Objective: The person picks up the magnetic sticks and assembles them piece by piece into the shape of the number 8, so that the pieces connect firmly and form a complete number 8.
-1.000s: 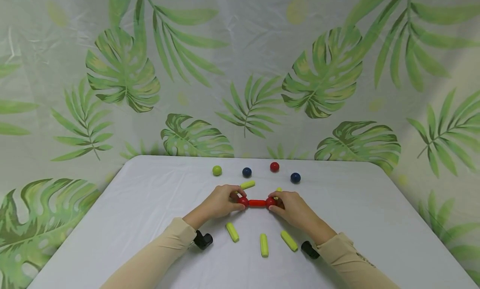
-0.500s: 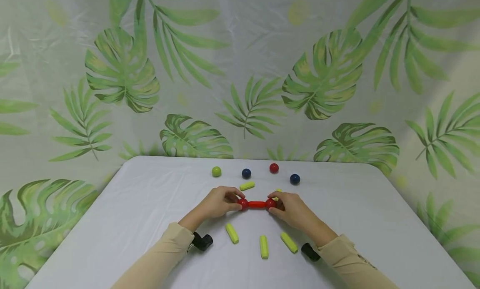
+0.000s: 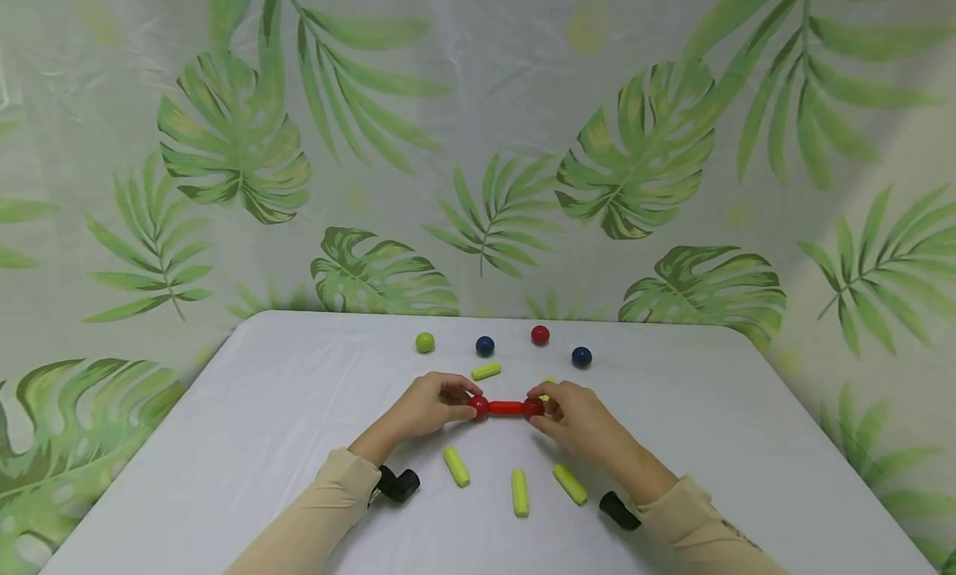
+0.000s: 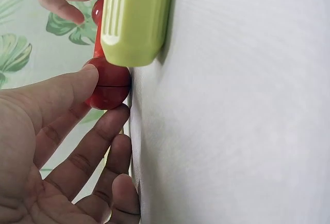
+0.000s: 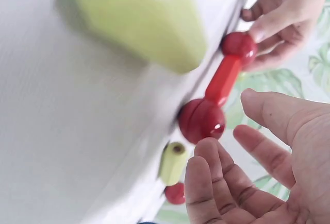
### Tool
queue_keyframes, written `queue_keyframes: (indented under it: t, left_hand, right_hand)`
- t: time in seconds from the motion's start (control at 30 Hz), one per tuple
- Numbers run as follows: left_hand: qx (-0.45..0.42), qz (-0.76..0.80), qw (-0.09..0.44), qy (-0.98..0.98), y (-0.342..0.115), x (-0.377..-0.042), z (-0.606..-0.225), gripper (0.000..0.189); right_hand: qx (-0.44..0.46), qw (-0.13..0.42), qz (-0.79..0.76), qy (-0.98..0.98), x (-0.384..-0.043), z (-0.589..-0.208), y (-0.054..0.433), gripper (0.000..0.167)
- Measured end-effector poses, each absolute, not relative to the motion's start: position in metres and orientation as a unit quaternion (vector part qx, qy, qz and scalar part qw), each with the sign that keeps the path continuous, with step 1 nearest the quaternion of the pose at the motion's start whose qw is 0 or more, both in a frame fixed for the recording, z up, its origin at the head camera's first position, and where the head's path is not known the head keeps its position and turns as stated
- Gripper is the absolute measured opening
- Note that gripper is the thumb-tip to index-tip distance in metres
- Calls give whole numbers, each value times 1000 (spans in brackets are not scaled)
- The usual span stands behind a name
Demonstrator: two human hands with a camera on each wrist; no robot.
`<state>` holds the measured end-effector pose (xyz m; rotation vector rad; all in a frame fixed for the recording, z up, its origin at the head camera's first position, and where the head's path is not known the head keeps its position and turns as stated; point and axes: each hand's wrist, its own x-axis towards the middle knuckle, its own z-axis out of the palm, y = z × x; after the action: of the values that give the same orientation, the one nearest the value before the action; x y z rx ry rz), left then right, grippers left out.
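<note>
A short red rod [image 3: 506, 408] lies on the white table, joining two red balls in a dumbbell shape. My left hand [image 3: 427, 405] pinches the left red ball [image 4: 109, 82], thumb on one side and fingers curled round the other. Around the right red ball [image 5: 202, 121] my right hand [image 3: 586, 419] is spread. Its thumb stands off the ball in the right wrist view, while the fingertips are at the ball's edge; whether they touch it I cannot tell.
Behind the hands stand a green ball [image 3: 425, 343], a blue ball [image 3: 485, 346], another red ball [image 3: 540, 335] and a second blue ball [image 3: 582, 358]. Several yellow-green rods lie about, including a front rod [image 3: 519, 493] and a back rod [image 3: 486, 371]. Leaf-patterned cloth [image 3: 493, 102] hangs behind the table.
The right thumb and fingers have loosened from the right red ball. The left hand keeps its hold, and the dumbbell stays put. The whole head view has shifted slightly.
</note>
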<state>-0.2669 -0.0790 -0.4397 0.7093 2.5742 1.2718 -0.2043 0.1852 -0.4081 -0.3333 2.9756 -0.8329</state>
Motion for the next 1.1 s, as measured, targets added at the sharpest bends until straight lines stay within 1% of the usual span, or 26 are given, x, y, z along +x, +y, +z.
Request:
queue_keyframes:
  t: [0.17,0.43,0.77,1.1]
  left_hand:
    - [237,437,94,863,-79,-267,-441,21]
    - [246,447,92,855,-81,-269,-444,23]
    - [245,451,95,853,-83,-270,-444,23]
    - [248,450,91,853,-83,-269,-446,23]
  right_hand:
    - [-149,25,-288,946,-197,-402,176,26]
    - [-226,38,-289,930,-184,-395,161,29]
    - [-250,93,-281,922,-170,-392,137,33]
    - [-295,96,-251,917,-163,-396,123,34]
